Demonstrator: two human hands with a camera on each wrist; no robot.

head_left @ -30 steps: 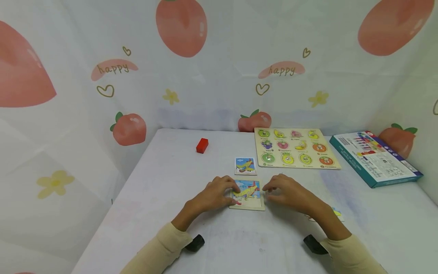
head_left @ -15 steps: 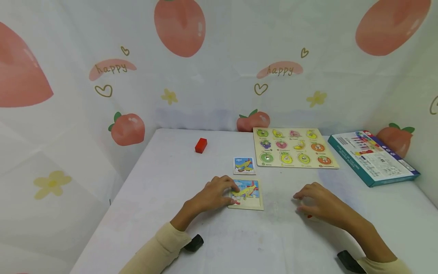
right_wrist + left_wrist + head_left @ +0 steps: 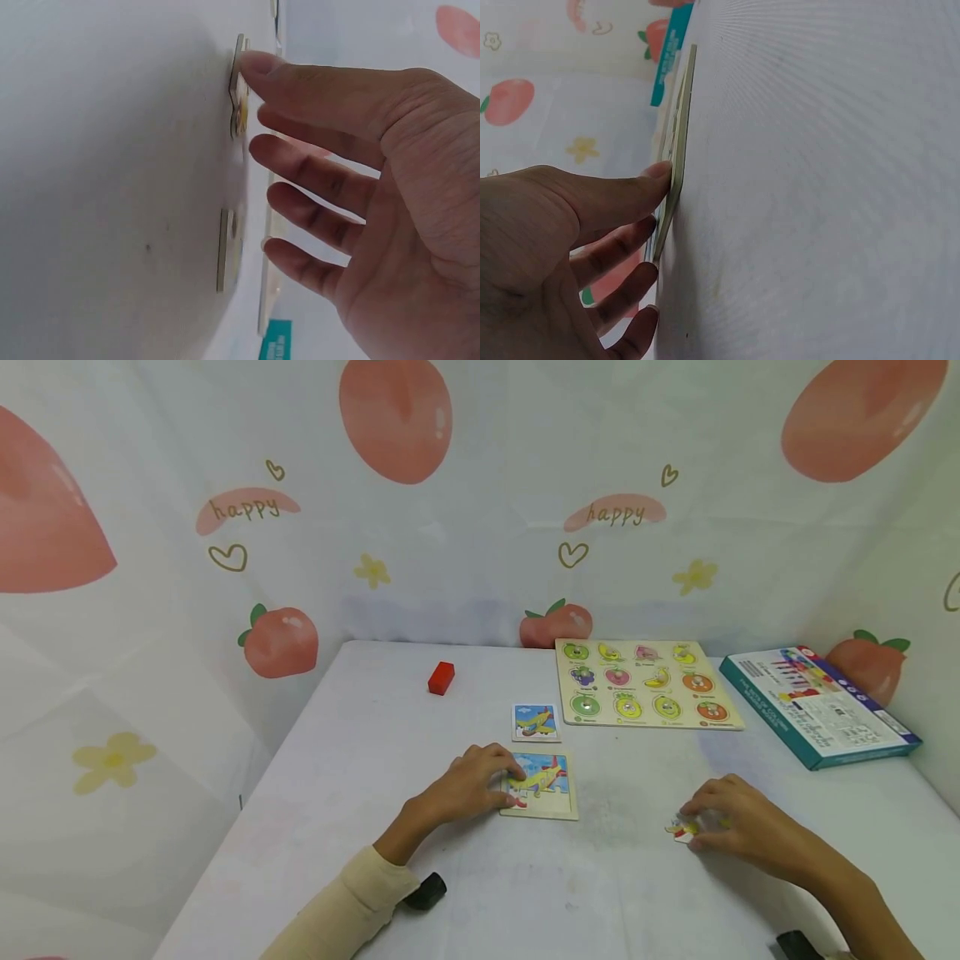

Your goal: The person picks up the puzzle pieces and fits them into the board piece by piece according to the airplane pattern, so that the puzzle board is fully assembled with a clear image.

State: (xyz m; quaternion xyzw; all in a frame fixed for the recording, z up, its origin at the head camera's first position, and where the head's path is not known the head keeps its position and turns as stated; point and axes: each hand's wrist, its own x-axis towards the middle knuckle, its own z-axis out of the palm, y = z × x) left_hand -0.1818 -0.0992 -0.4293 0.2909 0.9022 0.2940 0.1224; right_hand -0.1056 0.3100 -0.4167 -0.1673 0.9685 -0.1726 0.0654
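My left hand (image 3: 472,783) holds the left side of a square wooden jigsaw board (image 3: 558,808) with a yellow plane picture, thumb and fingertips on its frame and face. The left wrist view has this board (image 3: 681,142) edge-on under the thumb. To the right, my right hand (image 3: 738,827) hovers over loose jigsaw pieces, fingers apart. One piece (image 3: 681,832) with red and yellow on it lies at the thumb tip. A second piece (image 3: 226,251) lies flat below the fingers in the right wrist view, mostly hidden by the hand in the head view.
A small plane picture tile (image 3: 536,723) lies just behind the board. Farther back are a fruit peg puzzle (image 3: 645,685), a teal-edged box (image 3: 821,706) on the right and a red block (image 3: 442,678) on the left. A patterned cloth (image 3: 465,543) hangs behind.
My right hand has left the board's right side and moved right and nearer, down to the loose pieces. The left hand stays on the board.
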